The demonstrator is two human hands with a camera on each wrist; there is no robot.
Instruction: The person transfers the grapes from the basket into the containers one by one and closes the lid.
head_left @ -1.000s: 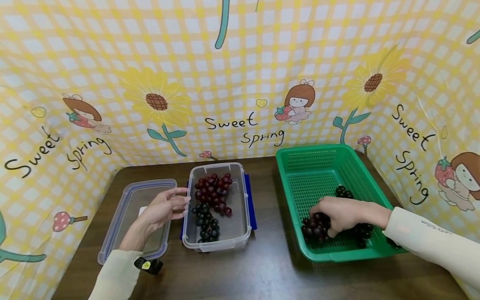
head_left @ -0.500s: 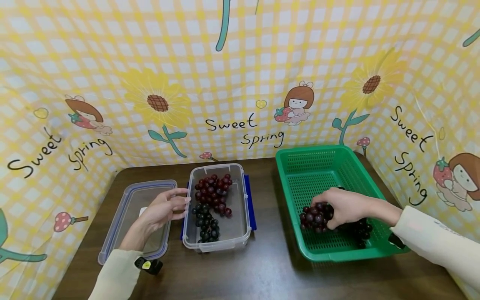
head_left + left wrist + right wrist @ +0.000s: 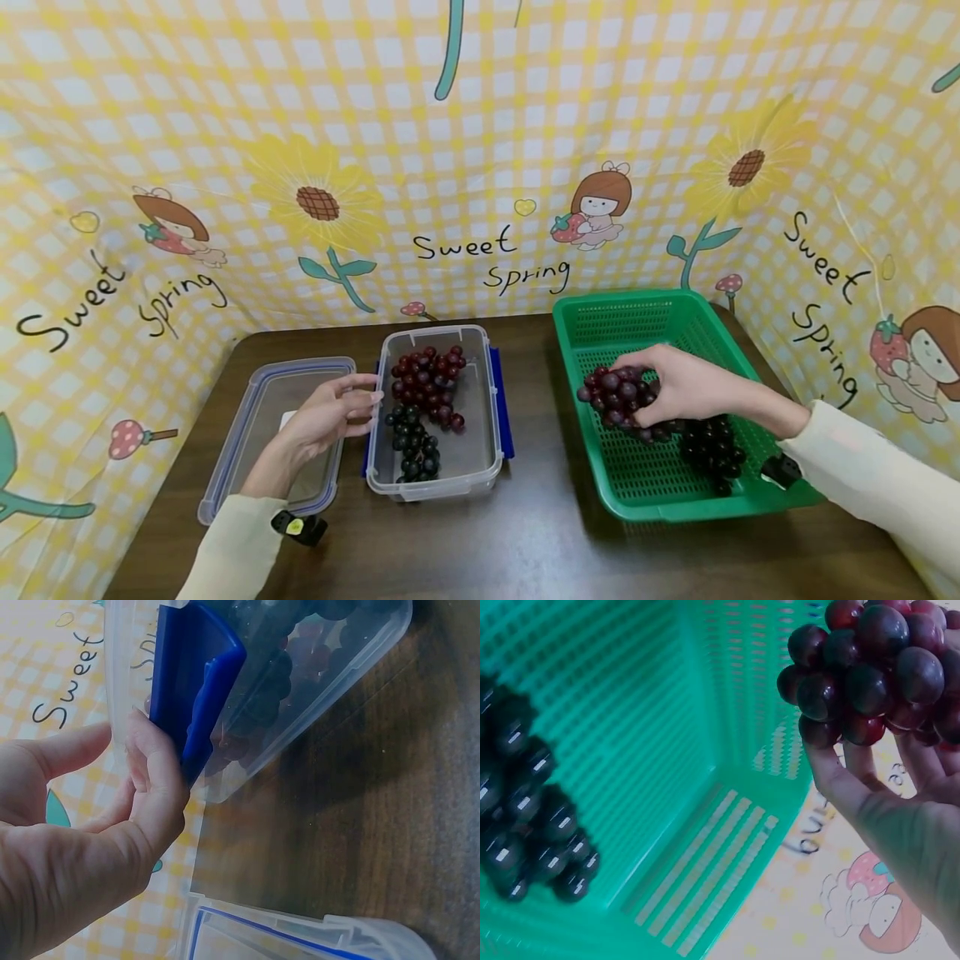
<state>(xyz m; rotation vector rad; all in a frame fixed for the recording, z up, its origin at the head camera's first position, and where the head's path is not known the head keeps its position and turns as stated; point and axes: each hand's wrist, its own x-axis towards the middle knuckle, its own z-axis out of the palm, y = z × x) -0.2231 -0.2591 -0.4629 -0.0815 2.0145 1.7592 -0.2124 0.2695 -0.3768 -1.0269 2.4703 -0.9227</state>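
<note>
My right hand grips a bunch of dark red grapes, held up over the left side of the green basket. In the right wrist view the fingers support that bunch from below. A bunch of black grapes lies on the basket floor. At the left wall of the clear plastic container, my left hand rests its extended, slightly bent fingers beside the blue latch. Inside the container are red grapes and, nearer me, black grapes.
A clear lid with a blue seal lies left of the container, partly beneath my left forearm. Brown table shows between container and basket. A yellow checked cloth walls the back and sides.
My right hand has lifted the red grapes off the basket floor, up and slightly left to the basket's left rim. The black grapes in the basket are now uncovered. My left hand stays put.
</note>
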